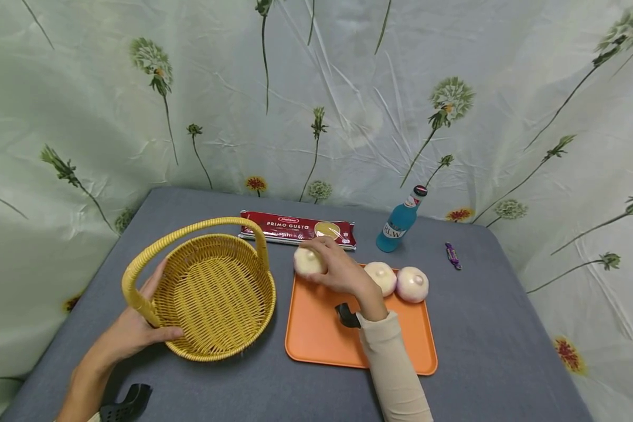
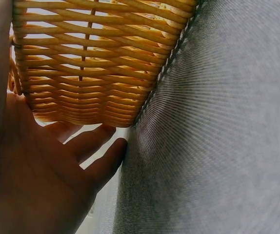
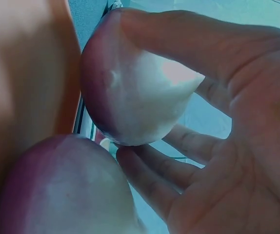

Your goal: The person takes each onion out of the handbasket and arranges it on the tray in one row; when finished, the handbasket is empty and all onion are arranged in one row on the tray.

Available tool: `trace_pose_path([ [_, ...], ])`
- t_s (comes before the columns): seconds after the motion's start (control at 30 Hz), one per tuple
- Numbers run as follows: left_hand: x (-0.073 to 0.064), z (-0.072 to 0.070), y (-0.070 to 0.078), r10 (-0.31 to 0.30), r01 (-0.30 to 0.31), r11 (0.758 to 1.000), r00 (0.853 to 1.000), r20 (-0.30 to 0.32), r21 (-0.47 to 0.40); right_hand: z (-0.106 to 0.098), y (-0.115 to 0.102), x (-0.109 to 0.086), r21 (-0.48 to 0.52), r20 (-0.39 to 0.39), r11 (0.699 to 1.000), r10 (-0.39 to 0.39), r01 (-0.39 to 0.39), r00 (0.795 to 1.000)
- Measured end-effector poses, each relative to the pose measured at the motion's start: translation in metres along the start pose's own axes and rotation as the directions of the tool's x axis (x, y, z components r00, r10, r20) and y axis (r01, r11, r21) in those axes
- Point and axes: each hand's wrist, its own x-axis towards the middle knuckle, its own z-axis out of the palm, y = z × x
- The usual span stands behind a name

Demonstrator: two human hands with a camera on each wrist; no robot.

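My right hand (image 1: 337, 266) grips a white-and-purple onion (image 1: 308, 262) at the tray's far left corner, thumb on one side and fingers on the other. Its pointed tip shows in the right wrist view. Two similar onions, one nearer (image 1: 381, 278) and one farther right (image 1: 412, 285), sit side by side on the orange tray (image 1: 322, 340). My left hand (image 1: 129, 331) holds the yellow wicker basket (image 1: 266, 310) at its left side, thumb over the rim. In the left wrist view, its fingers (image 2: 103, 161) spread along the outside of the woven wall.
A red Primo Gusto pasta packet (image 1: 295, 227) lies behind the tray. To its right is a blue bottle (image 1: 398, 225), with a purple-wrapped candy (image 1: 452, 256) farther right. The basket's tall handle (image 1: 190, 228) arches over its opening. A flowered curtain (image 1: 348, 117) hangs behind the grey table (image 1: 485, 328).
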Motion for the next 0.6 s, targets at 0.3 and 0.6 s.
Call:
trace_pose_path([
  [0.3, -0.0015, -0.0005, -0.0021, -0.006, 0.006, 1.0, 1.0, -0.005, 0.005, 0.0031, 0.004, 0.0023, -0.022, 0.005, 1.0, 0.009, -0.009, 1.0],
  [0.6, -0.0001, -0.0002, -0.0023, -0.006, 0.006, 1.0, 1.0, -0.001, 0.004, 0.0065, 0.0057, 0.0022, -0.023, -0.001, 0.999, 0.027, -0.027, 1.0],
])
